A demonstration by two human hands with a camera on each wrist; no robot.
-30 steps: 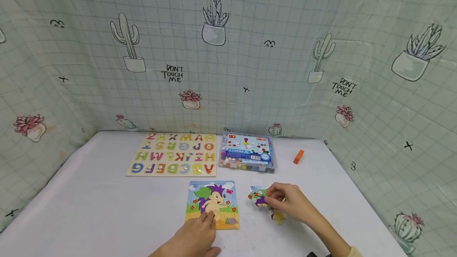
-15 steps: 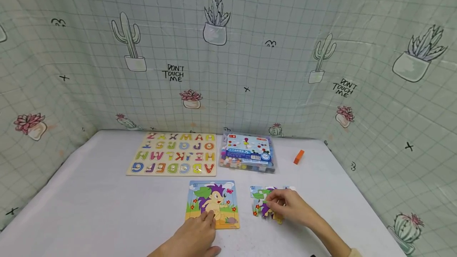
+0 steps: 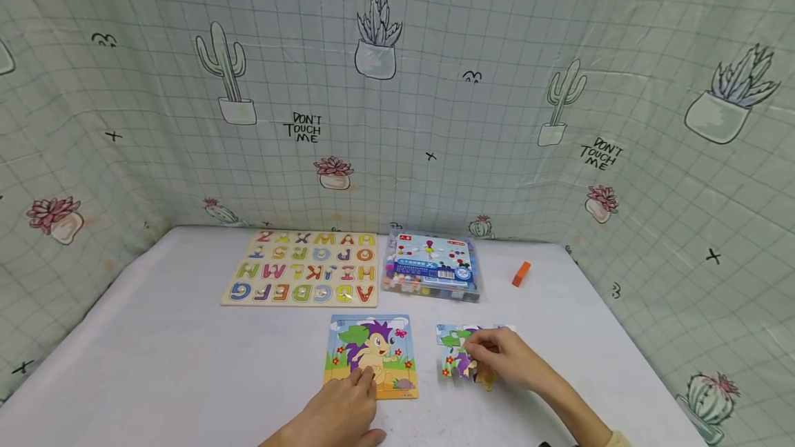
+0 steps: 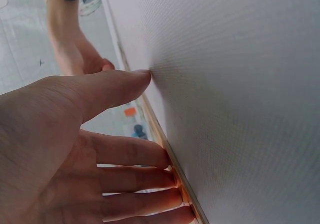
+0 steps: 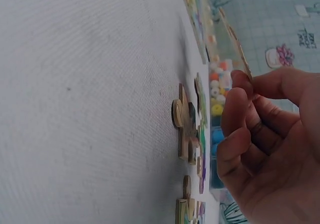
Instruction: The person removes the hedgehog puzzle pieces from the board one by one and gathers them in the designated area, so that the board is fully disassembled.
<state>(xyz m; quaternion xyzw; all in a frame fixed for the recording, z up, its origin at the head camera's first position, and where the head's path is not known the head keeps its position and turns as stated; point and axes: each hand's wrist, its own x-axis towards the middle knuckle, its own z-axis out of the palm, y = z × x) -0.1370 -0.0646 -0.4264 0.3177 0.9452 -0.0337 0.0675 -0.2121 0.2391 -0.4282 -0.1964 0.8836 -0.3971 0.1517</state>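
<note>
My left hand (image 3: 349, 402) rests its fingertips on the lower part of a square hedgehog picture board (image 3: 344, 326). In the left wrist view those fingers (image 4: 135, 176) lie extended at the board's thin edge, with the thumb apart from it. To the right of the board, my right hand (image 3: 512, 357) pinches a jigsaw piece (image 5: 236, 42) between thumb and fingertips, raised off the table. Beneath and around that hand lie several loose jigsaw pieces (image 3: 447, 334), partly hidden by it; the right wrist view shows some pieces (image 5: 185, 129) edge-on on the cloth.
Behind the board lie a wooden alphabet puzzle (image 3: 301, 300) and a clear box (image 3: 431, 264) of coloured beads with a printed blue sheet. An orange block (image 3: 521, 274) sits at the back right. Patterned curtain (image 3: 428, 123) walls stand round the white table (image 3: 186, 364).
My right hand has shifted slightly downward with the pinched piece, uncovering loose pieces at the back of the group. My left hand stays on the board.
</note>
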